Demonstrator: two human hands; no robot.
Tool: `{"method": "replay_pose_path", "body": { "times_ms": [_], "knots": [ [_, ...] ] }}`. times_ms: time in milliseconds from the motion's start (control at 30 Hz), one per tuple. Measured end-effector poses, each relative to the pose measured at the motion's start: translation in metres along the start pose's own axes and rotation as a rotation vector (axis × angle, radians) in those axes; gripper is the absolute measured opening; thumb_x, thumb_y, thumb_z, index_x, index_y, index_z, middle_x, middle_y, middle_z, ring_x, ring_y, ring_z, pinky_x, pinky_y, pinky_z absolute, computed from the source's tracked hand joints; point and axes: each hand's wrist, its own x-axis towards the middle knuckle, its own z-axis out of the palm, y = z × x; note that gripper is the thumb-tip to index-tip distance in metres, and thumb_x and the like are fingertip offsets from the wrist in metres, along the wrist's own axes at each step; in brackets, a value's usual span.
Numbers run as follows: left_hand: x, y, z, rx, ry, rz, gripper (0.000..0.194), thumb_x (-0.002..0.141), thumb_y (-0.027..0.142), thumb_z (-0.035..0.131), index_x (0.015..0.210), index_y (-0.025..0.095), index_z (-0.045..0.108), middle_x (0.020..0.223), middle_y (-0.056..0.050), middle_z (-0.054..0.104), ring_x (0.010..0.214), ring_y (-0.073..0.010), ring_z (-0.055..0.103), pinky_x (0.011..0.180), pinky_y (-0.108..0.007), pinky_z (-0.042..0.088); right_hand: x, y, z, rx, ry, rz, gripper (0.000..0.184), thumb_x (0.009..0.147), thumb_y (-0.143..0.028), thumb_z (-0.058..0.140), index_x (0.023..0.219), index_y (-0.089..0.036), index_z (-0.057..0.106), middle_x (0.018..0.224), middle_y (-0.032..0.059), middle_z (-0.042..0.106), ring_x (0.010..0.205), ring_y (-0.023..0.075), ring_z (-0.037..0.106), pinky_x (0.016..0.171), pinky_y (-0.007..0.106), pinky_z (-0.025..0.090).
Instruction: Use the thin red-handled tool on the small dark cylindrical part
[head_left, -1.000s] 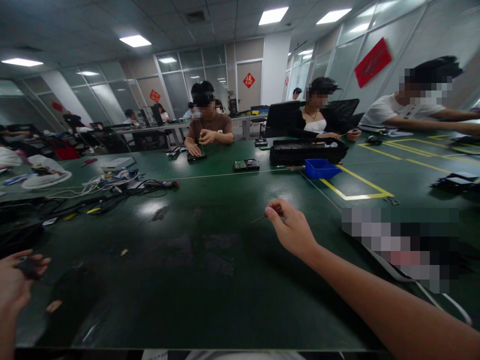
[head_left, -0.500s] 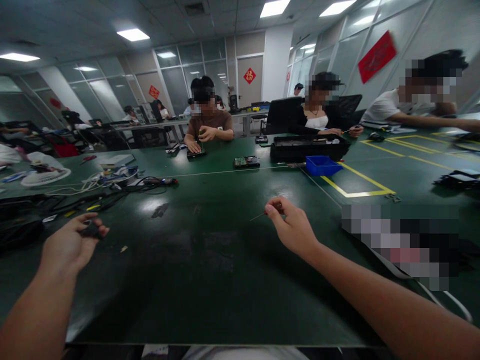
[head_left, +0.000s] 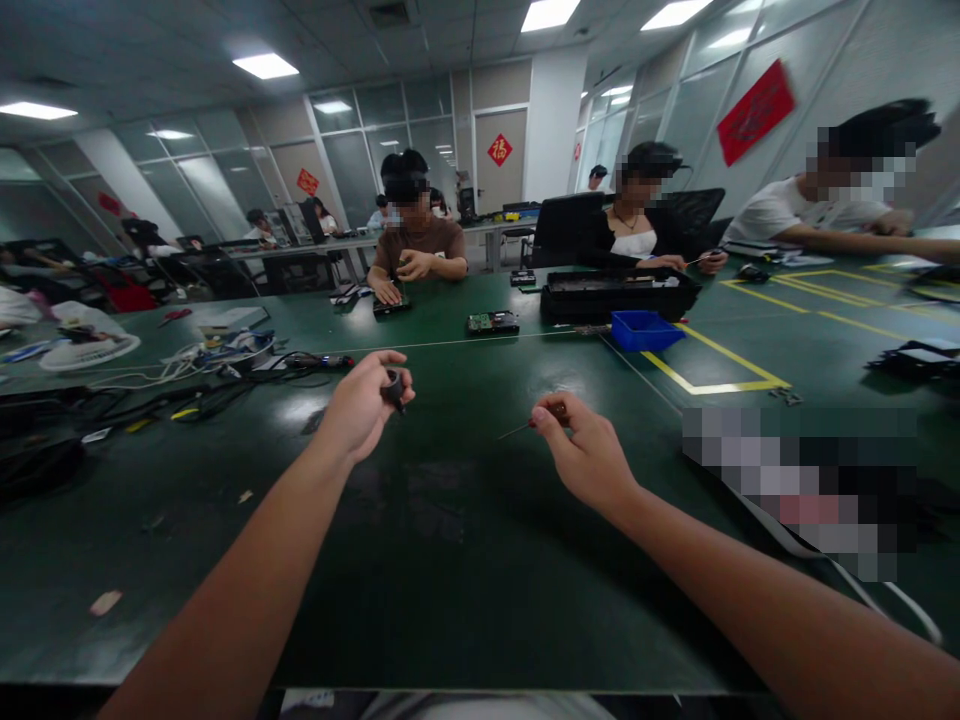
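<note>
My left hand [head_left: 361, 408] is stretched out over the middle of the green table [head_left: 420, 560], its fingers closed on a small dark round part [head_left: 393, 385]. A little to the right, my right hand [head_left: 586, 452] pinches a thin screwdriver [head_left: 529, 425] with a reddish handle, its metal tip pointing left toward the other hand. Both hands hover just above the table and do not touch each other.
A tangle of cables and tools [head_left: 202, 372] lies at the left. A blue bin [head_left: 642, 329], a long black case [head_left: 616, 294] and a circuit board [head_left: 492, 323] sit farther back. Three people work across the table. Yellow tape lines [head_left: 716, 378] mark the right side.
My left hand has swung from the near left edge up and right to the table's middle, carrying the small dark part toward my right hand. My right hand has stayed in place.
</note>
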Motion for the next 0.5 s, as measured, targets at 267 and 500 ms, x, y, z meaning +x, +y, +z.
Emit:
{"method": "replay_pose_path", "body": {
  "times_ms": [267,500],
  "knots": [
    [-0.022,-0.058,0.053,0.301,-0.327,0.057,0.023,0.078,0.012,0.042,0.092,0.017,0.06,0.08,-0.003,0.057,0.073,-0.0172,0.055,0.074,-0.032,0.044,-0.001,-0.002,0.0,0.034,0.068,0.02,0.025,0.1,-0.042,0.046,0.095,-0.022,0.06,0.067,-0.0011,0.063,0.062,0.0161,0.061,0.06,0.029,0.043],
    [-0.026,-0.088,0.042,0.619,-0.461,0.131,0.037,0.073,0.009,0.054,0.109,0.019,0.055,0.102,-0.003,0.058,0.09,-0.0185,0.055,0.08,-0.031,0.043,-0.004,-0.004,-0.001,0.052,0.12,-0.049,0.028,0.1,-0.043,0.049,0.089,-0.022,0.064,0.066,-0.0016,0.062,0.061,0.0151,0.061,0.059,0.028,0.042]
  ]
}}
